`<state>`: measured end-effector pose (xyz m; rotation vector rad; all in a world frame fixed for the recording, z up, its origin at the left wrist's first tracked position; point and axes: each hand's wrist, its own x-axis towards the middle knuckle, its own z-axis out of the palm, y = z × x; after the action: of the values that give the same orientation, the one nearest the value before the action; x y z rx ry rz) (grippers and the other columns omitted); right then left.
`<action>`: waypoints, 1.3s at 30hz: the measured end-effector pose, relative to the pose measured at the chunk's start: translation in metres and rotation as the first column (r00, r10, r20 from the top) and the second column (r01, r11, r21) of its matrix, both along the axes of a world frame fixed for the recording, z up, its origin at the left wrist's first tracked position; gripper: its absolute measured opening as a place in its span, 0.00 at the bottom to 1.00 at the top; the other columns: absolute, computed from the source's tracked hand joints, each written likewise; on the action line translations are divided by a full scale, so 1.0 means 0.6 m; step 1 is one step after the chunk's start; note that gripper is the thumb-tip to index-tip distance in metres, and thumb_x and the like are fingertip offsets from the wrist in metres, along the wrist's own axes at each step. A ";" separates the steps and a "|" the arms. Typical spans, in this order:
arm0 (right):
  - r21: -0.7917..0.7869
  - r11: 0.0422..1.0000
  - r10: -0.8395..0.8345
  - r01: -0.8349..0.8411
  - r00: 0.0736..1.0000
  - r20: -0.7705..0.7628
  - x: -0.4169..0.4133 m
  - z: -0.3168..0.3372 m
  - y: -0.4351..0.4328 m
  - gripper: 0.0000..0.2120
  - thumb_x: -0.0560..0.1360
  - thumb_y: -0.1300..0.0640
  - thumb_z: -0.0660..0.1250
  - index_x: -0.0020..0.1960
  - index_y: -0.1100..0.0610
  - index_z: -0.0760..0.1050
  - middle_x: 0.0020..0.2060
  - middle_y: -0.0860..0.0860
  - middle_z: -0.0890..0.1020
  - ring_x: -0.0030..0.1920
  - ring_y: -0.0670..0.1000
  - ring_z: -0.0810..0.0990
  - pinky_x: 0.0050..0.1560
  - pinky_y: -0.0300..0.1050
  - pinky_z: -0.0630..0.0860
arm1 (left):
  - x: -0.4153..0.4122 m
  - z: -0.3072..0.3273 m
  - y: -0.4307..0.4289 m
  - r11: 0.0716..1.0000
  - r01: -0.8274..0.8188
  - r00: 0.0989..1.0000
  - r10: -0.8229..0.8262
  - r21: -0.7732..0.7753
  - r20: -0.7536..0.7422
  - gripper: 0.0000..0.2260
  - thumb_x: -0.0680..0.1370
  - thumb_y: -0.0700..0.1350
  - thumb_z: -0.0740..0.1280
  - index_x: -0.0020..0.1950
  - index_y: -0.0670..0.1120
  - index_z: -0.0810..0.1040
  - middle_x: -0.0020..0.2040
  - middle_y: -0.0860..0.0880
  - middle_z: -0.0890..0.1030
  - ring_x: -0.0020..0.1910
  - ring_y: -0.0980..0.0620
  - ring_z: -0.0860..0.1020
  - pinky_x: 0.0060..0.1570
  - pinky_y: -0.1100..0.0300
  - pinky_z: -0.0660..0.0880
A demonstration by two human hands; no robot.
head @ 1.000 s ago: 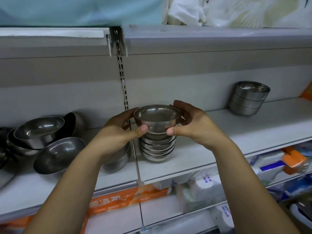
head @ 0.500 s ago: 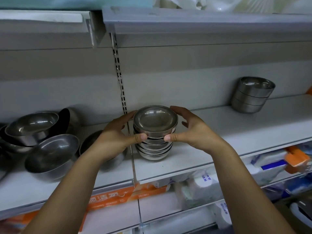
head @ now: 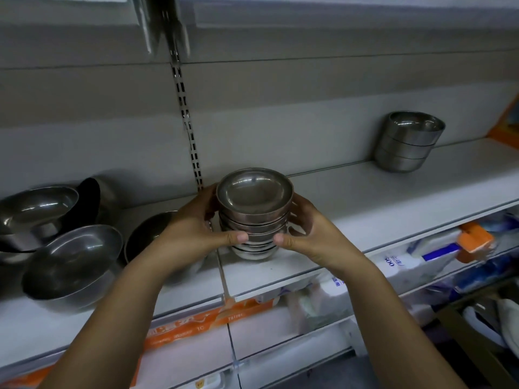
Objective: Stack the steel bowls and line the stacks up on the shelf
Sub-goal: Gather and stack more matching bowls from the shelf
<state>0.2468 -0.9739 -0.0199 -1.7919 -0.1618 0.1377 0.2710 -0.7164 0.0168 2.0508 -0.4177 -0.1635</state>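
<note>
Head view looks onto a grey shop shelf (head: 379, 203), whose board runs from the left edge up toward the right, backed by a grey panel with a slotted upright (head: 193, 153). On its left part lie several large loose steel bowls (head: 70, 265), tipped at different angles and leaning against one another. Below the shelf's front edge sit white packages (head: 407, 265) and an orange label strip (head: 196, 324). Far to the right, against the back panel, a short stack of three bowls (head: 407, 144) stands upright, well apart from the rest. Near the middle, just right of the seam between the two boards, the taller stack of small bowls (head: 254, 203) stands on the shelf, its top bowl facing up. The left hand (head: 191, 234) and the right hand (head: 311, 237) grip this stack from either side: the fingers curl round the back of it, and both thumbs press on its front, their tips close together and not touching.
</note>
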 end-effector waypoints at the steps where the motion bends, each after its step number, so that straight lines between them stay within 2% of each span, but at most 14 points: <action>1: 0.019 1.000 -0.001 0.001 1.000 -0.005 -0.003 -0.005 0.004 0.46 0.65 0.47 0.83 0.77 0.43 0.64 0.71 0.44 0.76 0.72 0.48 0.74 0.74 0.57 0.70 | 0.002 0.000 -0.001 1.000 0.001 1.000 -0.001 0.007 0.009 0.45 0.62 0.58 0.82 0.76 0.59 0.67 0.69 0.60 0.76 0.69 0.60 0.73 0.73 0.54 0.69; 6: 0.050 0.996 -0.075 0.074 0.997 0.008 -0.011 -0.014 0.023 0.37 0.70 0.57 0.80 0.74 0.46 0.68 0.67 0.44 0.80 0.67 0.46 0.79 0.67 0.45 0.77 | 0.018 -0.005 0.004 1.000 0.025 1.000 -0.025 0.004 0.012 0.47 0.57 0.64 0.82 0.74 0.60 0.69 0.68 0.59 0.78 0.68 0.57 0.75 0.71 0.49 0.73; 10: 0.064 0.988 -0.141 0.139 0.990 0.024 -0.025 -0.009 0.034 0.32 0.71 0.63 0.79 0.71 0.50 0.72 0.62 0.45 0.83 0.63 0.44 0.81 0.58 0.36 0.78 | 0.018 -0.005 0.004 0.999 0.025 1.000 -0.025 -0.038 0.011 0.44 0.60 0.55 0.85 0.73 0.60 0.71 0.67 0.58 0.79 0.67 0.56 0.76 0.67 0.52 0.75; 13: 0.093 0.973 -0.216 0.211 0.975 0.049 -0.038 -0.007 0.034 0.32 0.70 0.64 0.79 0.71 0.51 0.73 0.62 0.47 0.84 0.63 0.47 0.82 0.59 0.39 0.79 | 0.019 0.004 -0.002 0.996 0.057 0.998 -0.056 -0.075 0.013 0.42 0.62 0.51 0.84 0.73 0.61 0.71 0.67 0.59 0.79 0.68 0.57 0.75 0.65 0.53 0.76; 16: 0.133 0.957 -0.270 0.259 0.960 0.070 -0.053 0.000 0.023 0.35 0.69 0.65 0.79 0.72 0.52 0.73 0.62 0.48 0.84 0.63 0.49 0.82 0.63 0.44 0.79 | 0.021 0.012 -0.016 0.990 0.106 0.994 -0.103 -0.096 0.036 0.41 0.62 0.54 0.85 0.72 0.63 0.71 0.67 0.61 0.78 0.68 0.58 0.75 0.66 0.48 0.76; 18: 0.143 0.949 -0.296 0.282 0.951 0.086 -0.066 0.008 0.011 0.36 0.68 0.65 0.79 0.73 0.52 0.72 0.63 0.48 0.84 0.63 0.50 0.82 0.64 0.45 0.78 | 0.020 0.016 -0.032 0.986 0.138 0.989 -0.133 -0.096 0.057 0.42 0.61 0.56 0.84 0.72 0.63 0.71 0.67 0.62 0.78 0.68 0.59 0.75 0.67 0.48 0.75; 21: 0.124 0.940 -0.330 0.317 0.939 0.097 -0.087 0.019 -0.021 0.35 0.68 0.65 0.79 0.72 0.52 0.73 0.61 0.45 0.84 0.61 0.48 0.83 0.61 0.41 0.79 | 0.017 0.021 -0.069 0.978 0.181 0.981 -0.171 -0.105 0.097 0.43 0.59 0.59 0.84 0.72 0.62 0.71 0.66 0.62 0.79 0.66 0.61 0.76 0.66 0.54 0.74; 24: 0.098 0.928 -0.367 0.358 0.926 0.091 -0.108 0.024 -0.074 0.31 0.70 0.69 0.77 0.64 0.43 0.74 0.51 0.31 0.85 0.53 0.34 0.83 0.48 0.28 0.77 | 0.012 0.021 -0.127 0.966 0.235 0.966 -0.219 -0.110 0.138 0.42 0.60 0.59 0.83 0.71 0.60 0.72 0.64 0.63 0.80 0.63 0.65 0.77 0.59 0.67 0.74; 26: 0.091 0.919 -0.392 0.384 0.916 0.085 -0.121 0.024 -0.118 0.31 0.70 0.69 0.77 0.62 0.41 0.73 0.48 0.28 0.84 0.51 0.31 0.82 0.46 0.26 0.76 | 0.008 0.023 -0.174 0.957 0.257 0.960 -0.237 -0.134 0.148 0.39 0.61 0.55 0.83 0.70 0.59 0.73 0.62 0.64 0.80 0.60 0.68 0.77 0.54 0.76 0.73; 28: 0.093 0.911 -0.409 0.402 0.910 0.072 -0.132 0.027 -0.167 0.32 0.69 0.66 0.78 0.65 0.41 0.73 0.53 0.32 0.84 0.54 0.35 0.83 0.50 0.31 0.79 | 0.004 0.024 -0.228 0.945 0.288 0.952 -0.266 -0.154 0.149 0.39 0.62 0.52 0.85 0.70 0.57 0.74 0.62 0.63 0.81 0.60 0.67 0.78 0.55 0.75 0.72; 31: 0.107 0.895 -0.440 0.433 0.896 0.052 -0.145 0.027 -0.254 0.42 0.64 0.52 0.83 0.74 0.43 0.70 0.67 0.44 0.81 0.67 0.49 0.79 0.66 0.53 0.78 | -0.001 0.018 -0.319 0.933 0.303 0.950 -0.279 -0.194 0.139 0.41 0.60 0.57 0.82 0.71 0.55 0.74 0.63 0.61 0.81 0.62 0.62 0.79 0.61 0.65 0.74; 33: 0.114 0.895 -0.440 0.431 0.896 0.063 -0.150 0.029 -0.316 0.46 0.62 0.47 0.85 0.75 0.42 0.69 0.70 0.47 0.78 0.70 0.54 0.77 0.69 0.62 0.74 | -0.006 0.011 -0.384 0.925 0.295 0.954 -0.272 -0.241 0.124 0.41 0.59 0.57 0.82 0.70 0.54 0.76 0.62 0.60 0.82 0.62 0.60 0.80 0.63 0.60 0.75; 36: 0.107 0.887 -0.459 0.450 0.885 0.080 -0.156 0.029 -0.407 0.43 0.64 0.52 0.84 0.75 0.44 0.70 0.69 0.49 0.79 0.69 0.54 0.78 0.70 0.63 0.74 | -0.011 0.003 -0.477 0.917 0.280 0.960 -0.262 -0.283 0.101 0.40 0.58 0.51 0.84 0.69 0.52 0.76 0.61 0.60 0.83 0.62 0.59 0.80 0.65 0.57 0.75; 39: 0.082 0.875 -0.485 0.478 0.867 0.113 -0.159 0.032 -0.485 0.41 0.67 0.57 0.83 0.75 0.49 0.70 0.68 0.49 0.80 0.67 0.52 0.79 0.69 0.59 0.76 | -0.009 -0.002 -0.557 0.914 0.262 0.965 -0.252 -0.310 0.075 0.41 0.59 0.52 0.84 0.70 0.52 0.76 0.62 0.57 0.83 0.63 0.57 0.80 0.67 0.54 0.75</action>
<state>0.1516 -1.2650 -0.0009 -1.7369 0.1927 -0.3422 0.2658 -1.0505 0.0153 1.6779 -0.6906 -0.2067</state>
